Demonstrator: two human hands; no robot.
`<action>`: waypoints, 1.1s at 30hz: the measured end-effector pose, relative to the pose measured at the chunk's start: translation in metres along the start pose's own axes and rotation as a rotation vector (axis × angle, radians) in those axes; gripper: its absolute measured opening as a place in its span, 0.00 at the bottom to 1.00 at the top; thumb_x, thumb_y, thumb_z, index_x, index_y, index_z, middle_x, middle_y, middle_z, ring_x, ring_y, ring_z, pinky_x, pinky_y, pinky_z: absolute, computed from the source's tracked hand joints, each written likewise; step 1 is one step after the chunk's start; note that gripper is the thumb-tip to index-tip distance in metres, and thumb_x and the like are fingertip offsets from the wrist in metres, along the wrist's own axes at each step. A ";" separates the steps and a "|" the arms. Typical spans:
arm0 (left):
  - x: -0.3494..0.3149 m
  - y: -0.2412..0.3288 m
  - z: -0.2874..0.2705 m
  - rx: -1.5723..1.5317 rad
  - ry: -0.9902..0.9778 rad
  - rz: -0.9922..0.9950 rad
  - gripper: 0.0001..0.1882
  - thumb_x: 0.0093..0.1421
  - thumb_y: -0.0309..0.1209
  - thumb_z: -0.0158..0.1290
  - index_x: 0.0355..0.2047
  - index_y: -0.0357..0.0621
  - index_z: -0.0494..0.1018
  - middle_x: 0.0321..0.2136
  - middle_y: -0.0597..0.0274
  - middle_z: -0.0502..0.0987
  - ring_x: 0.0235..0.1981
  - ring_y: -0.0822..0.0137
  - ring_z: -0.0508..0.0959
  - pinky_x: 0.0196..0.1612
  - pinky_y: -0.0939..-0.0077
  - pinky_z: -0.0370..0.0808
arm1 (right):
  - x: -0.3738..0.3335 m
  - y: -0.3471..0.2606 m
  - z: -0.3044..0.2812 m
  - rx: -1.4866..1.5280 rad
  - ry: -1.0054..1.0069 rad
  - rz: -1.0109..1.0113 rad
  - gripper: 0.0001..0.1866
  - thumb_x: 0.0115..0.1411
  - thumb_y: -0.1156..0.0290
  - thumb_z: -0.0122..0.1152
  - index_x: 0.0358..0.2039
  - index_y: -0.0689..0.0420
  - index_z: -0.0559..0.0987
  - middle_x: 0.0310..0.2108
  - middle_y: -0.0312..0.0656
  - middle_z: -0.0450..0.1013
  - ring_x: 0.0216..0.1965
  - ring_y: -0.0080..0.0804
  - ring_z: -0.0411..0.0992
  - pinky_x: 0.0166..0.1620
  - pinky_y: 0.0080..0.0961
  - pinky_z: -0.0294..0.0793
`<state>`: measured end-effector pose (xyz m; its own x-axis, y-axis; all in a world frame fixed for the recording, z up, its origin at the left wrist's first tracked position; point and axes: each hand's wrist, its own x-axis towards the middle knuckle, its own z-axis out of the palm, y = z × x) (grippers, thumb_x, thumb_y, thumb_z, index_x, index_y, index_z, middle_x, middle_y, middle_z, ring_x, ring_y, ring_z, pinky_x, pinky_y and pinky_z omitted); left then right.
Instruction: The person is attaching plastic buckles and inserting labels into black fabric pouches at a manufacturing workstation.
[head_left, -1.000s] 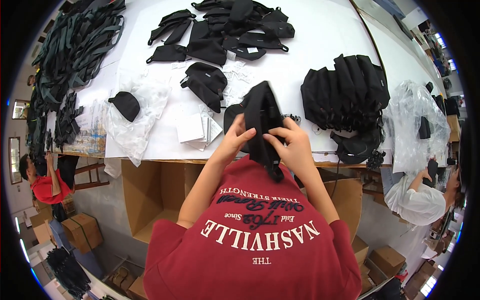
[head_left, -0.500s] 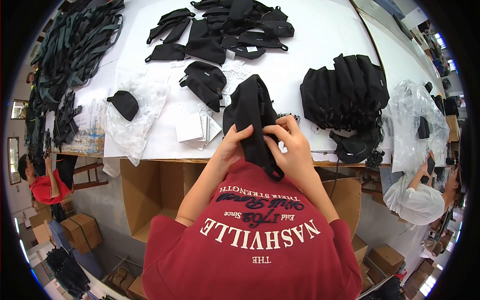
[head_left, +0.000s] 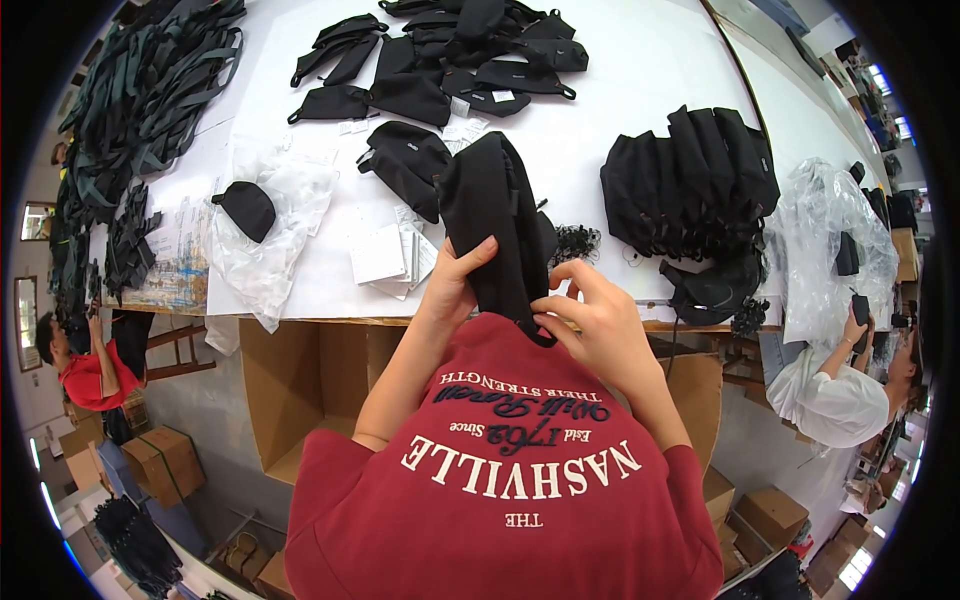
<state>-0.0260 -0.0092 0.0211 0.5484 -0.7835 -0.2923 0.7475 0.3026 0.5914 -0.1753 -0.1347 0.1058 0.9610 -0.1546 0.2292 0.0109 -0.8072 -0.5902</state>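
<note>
Both hands gripped a black fabric pouch [head_left: 495,225] upright over the near edge of the white table [head_left: 640,90]: left hand [head_left: 452,285] wrapped around it, right hand [head_left: 590,320] pinching its lower end. Beyond lay more black pouches [head_left: 690,185] (stacked rightward), cardboard boxes [head_left: 160,460] below-left.

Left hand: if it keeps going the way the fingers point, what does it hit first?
The left hand already grips the black pouch, so that blocks it at once. Beyond it, probably the loose black pouches on the white table; depth is unclear.
</note>
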 end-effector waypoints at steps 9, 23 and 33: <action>0.004 0.015 0.004 0.038 0.115 0.136 0.18 0.55 0.28 0.59 0.45 0.41 0.72 0.39 0.63 0.77 0.40 0.69 0.77 0.46 0.74 0.74 | -0.001 -0.008 -0.007 0.207 0.129 0.198 0.02 0.53 0.77 0.60 0.28 0.57 0.76 0.27 0.37 0.68 0.21 0.31 0.69 0.26 0.24 0.68; 0.004 0.025 0.017 0.050 0.051 0.157 0.19 0.55 0.29 0.58 0.46 0.39 0.70 0.39 0.61 0.76 0.40 0.68 0.77 0.45 0.74 0.74 | 0.000 0.011 -0.001 0.513 -0.041 0.395 0.03 0.54 0.75 0.60 0.30 0.60 0.78 0.23 0.35 0.70 0.20 0.20 0.63 0.25 0.19 0.63; -0.008 0.026 0.035 0.110 -0.004 0.058 0.21 0.51 0.27 0.58 0.47 0.37 0.69 0.38 0.60 0.76 0.39 0.68 0.77 0.44 0.74 0.74 | 0.031 0.007 -0.031 0.388 0.222 0.263 0.09 0.53 0.75 0.62 0.37 0.56 0.77 0.24 0.31 0.71 0.22 0.16 0.64 0.25 0.15 0.60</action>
<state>-0.0236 -0.0143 0.0652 0.5883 -0.7684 -0.2521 0.6686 0.2868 0.6861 -0.1543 -0.1629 0.1322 0.8635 -0.4752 0.1686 -0.0807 -0.4604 -0.8840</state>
